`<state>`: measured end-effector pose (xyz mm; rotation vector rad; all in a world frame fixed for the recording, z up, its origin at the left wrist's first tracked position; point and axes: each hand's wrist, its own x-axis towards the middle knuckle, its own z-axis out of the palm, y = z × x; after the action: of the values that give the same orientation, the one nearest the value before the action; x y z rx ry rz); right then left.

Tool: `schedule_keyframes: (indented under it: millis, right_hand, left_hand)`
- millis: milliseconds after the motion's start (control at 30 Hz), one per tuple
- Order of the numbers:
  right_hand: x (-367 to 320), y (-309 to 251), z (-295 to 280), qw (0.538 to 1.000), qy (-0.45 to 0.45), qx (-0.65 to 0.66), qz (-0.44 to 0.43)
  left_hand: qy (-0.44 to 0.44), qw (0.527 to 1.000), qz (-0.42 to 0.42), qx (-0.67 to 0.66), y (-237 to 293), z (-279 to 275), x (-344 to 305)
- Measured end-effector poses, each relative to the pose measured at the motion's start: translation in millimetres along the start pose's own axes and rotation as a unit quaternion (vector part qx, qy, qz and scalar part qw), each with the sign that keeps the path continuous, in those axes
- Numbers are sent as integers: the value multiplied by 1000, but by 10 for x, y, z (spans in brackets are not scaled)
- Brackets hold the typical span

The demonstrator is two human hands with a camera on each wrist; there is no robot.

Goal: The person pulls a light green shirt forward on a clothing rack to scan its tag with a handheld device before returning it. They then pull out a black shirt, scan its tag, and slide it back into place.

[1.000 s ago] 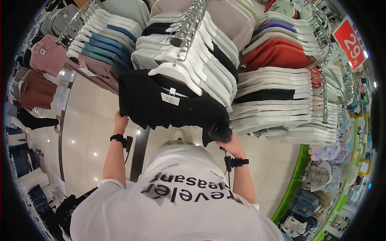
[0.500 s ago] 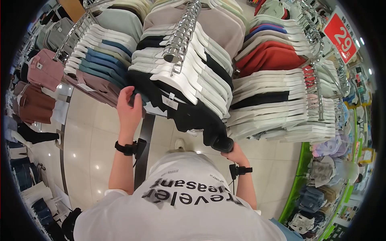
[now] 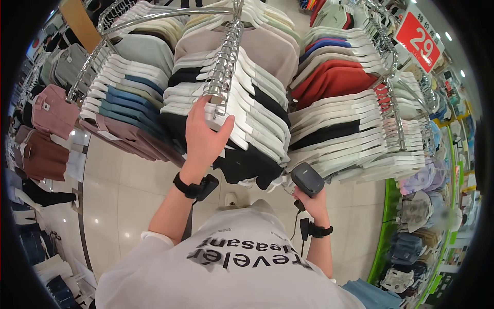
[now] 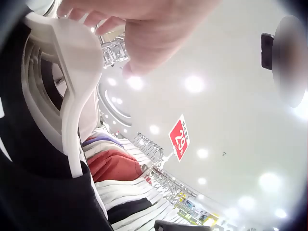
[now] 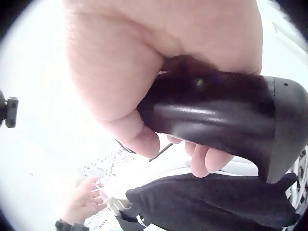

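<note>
At the front end of the middle chrome rail [image 3: 221, 77], my left hand [image 3: 202, 141] reaches up over the hangers, its thumb spread away from the fingers. Just behind that thumb is the white hanger [image 4: 79, 57] of the black top [image 3: 248, 167]. The left wrist view has the fingers over the top of this hanger, the thumb hanging free. Lower down and to the right, my right hand [image 3: 315, 206] grips a black handheld device [image 3: 307, 179] with a rounded head. Fingers and thumb wrap its glossy body in the right wrist view, and the black top hangs beyond it.
Tightly packed tops on white hangers fill racks left and right, among them red tops [image 3: 337, 77] and mauve ones [image 3: 128, 134]. A red price sign [image 3: 419, 42] stands at the upper right. Pale floor tiles [image 3: 123, 195] lie below. A green-edged shelf [image 3: 386, 226] runs along the right.
My left hand let go of the black top's left side and rose to the hangers at the rail's end. The right hand moved the device down and right, away from the top, which hangs narrower now.
</note>
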<state>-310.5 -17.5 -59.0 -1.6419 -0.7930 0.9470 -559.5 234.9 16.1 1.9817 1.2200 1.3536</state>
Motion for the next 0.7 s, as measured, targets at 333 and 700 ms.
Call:
schedule_keyframes:
  millis: [333,700]
  right_hand:
    - [157,-354,20,996,-10,-21,-83]
    - [880,-675,-51,993,-48,95,-57]
  left_hand:
    - [-4,993,-62,105,-93,339,111]
    - [35,974,-90,204,-62,436,181]
